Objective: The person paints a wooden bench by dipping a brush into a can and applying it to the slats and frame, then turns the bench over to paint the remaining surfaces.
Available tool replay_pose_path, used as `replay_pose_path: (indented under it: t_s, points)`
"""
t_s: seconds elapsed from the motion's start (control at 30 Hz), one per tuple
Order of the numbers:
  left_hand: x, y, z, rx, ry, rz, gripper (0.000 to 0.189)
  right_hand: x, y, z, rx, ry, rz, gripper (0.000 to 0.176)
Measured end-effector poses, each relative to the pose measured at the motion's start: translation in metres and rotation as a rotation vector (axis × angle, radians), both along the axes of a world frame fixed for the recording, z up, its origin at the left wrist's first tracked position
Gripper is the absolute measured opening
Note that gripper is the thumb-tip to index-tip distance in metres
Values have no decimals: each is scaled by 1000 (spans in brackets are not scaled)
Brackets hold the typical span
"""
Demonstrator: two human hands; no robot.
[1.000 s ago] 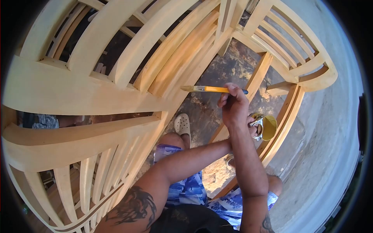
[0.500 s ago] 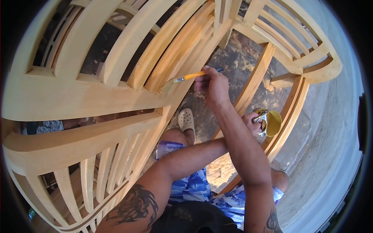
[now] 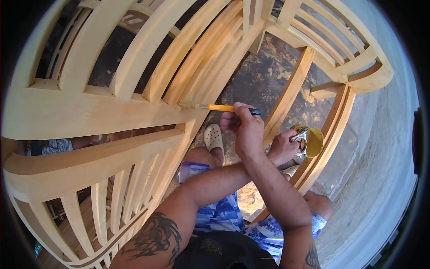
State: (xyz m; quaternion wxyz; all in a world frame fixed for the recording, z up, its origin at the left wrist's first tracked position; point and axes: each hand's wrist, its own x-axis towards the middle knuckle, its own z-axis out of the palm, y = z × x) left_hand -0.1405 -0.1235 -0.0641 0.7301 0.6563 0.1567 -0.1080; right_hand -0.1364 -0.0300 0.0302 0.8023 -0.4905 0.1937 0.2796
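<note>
My forearms cross in front of me. My right hand (image 3: 247,127) is closed around a paintbrush (image 3: 221,108) with a yellow handle and a dark end. The pale bristles press against the wooden frame (image 3: 71,110), close to the foot of its curved slats. My left hand (image 3: 284,147) reaches out under the right arm and grips a small metal can (image 3: 315,142) by its side. The can is tilted toward me, and its inside looks yellowish.
Below the frame's wide rail runs a slatted wooden section (image 3: 101,197). A wooden end piece (image 3: 354,58) stands at upper right, joined by long bars (image 3: 291,92). The floor (image 3: 264,67) is stained. A pale clog (image 3: 214,138) is on my foot.
My right hand has moved down and a little left with the paintbrush, which now lies almost level. The left hand with the can has stayed nearly in place.
</note>
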Motion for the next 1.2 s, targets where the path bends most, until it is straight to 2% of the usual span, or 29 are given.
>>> replay_pose_path:
  t_s: [0.07,0.13,0.27,0.4,0.5,0.53,0.63,0.77,0.8,0.93,1.07,1.2]
  points:
    - [1,1,5,-79,92,2,17,22,-7,-2,23,-69,-125,25]
    - [0,-1,-3,-70,72,4,18,26,-4,0,30,-106,-218,24]
    - [0,1,1,-143,62,14,19,-6,13,7,27,7,43,24]
    - [3,2,5,-165,129,20,19,27,-15,-10,-1,-50,-132,23]
    - [3,2,3,-112,116,-16,19,13,-2,-8,50,-78,-119,24]
    - [2,3,3,-116,102,-20,19,2,2,-2,76,-60,-21,25]
    - [1,2,3,-146,96,-3,18,2,-3,-2,33,-26,82,23]
    - [3,7,15,-93,127,-34,18,20,-21,-20,-18,-74,-34,21]
    - [2,6,11,-84,102,-32,18,15,-8,-11,-22,-50,-98,21]
    - [1,1,-5,-54,26,-13,18,-5,8,5,-22,-38,87,21]
    - [3,8,16,-89,112,-24,18,14,-10,-4,-49,-90,-10,21]
    - [1,2,-2,-28,11,-29,19,-10,12,15,-8,-94,55,22]
